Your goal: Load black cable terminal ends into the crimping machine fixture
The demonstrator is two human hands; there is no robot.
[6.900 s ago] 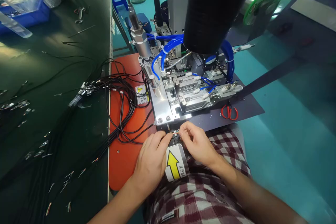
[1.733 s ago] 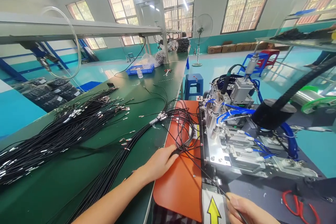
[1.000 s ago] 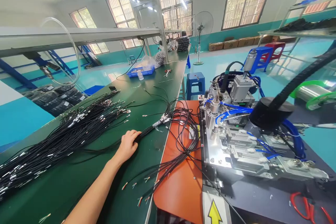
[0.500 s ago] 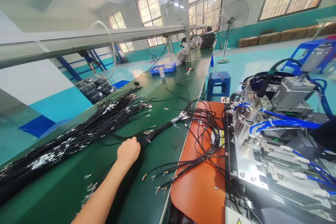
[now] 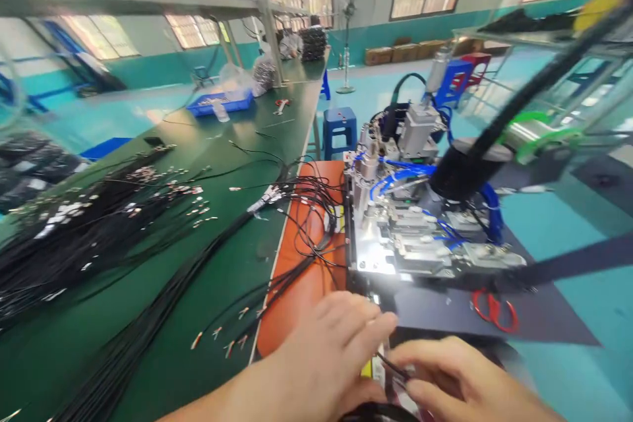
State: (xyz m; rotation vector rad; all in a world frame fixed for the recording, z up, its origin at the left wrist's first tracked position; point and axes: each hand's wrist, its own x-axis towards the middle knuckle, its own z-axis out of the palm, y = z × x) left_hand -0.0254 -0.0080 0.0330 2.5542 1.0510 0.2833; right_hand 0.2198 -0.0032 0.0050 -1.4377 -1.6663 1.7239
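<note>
My left hand [image 5: 336,346] and my right hand [image 5: 455,379] meet at the near edge of a small metal machine [image 5: 395,244] with blue air tubes. A thin black cable [image 5: 393,364] runs between them. The thumb and forefinger of my right hand pinch it. The fingers of my left hand lie together, reaching to the right over a yellow label [image 5: 368,369], and they are smeared by motion. Just left of my hands, loose cable ends with stripped tips [image 5: 222,339] lie beside an orange mat [image 5: 301,290].
A bundle of black cables [image 5: 148,316] and a bigger heap [image 5: 74,231] lie on the green bench. Red scissors [image 5: 494,311] rest on the dark plate right of the machine. A black hose [image 5: 494,138] hangs above it. Far back stand a blue tray [image 5: 217,102] and a blue stool [image 5: 339,125].
My left hand has left the cable bundle on the bench and come back to the machine's near edge. My right hand is in view again, and the view has swung right and down.
</note>
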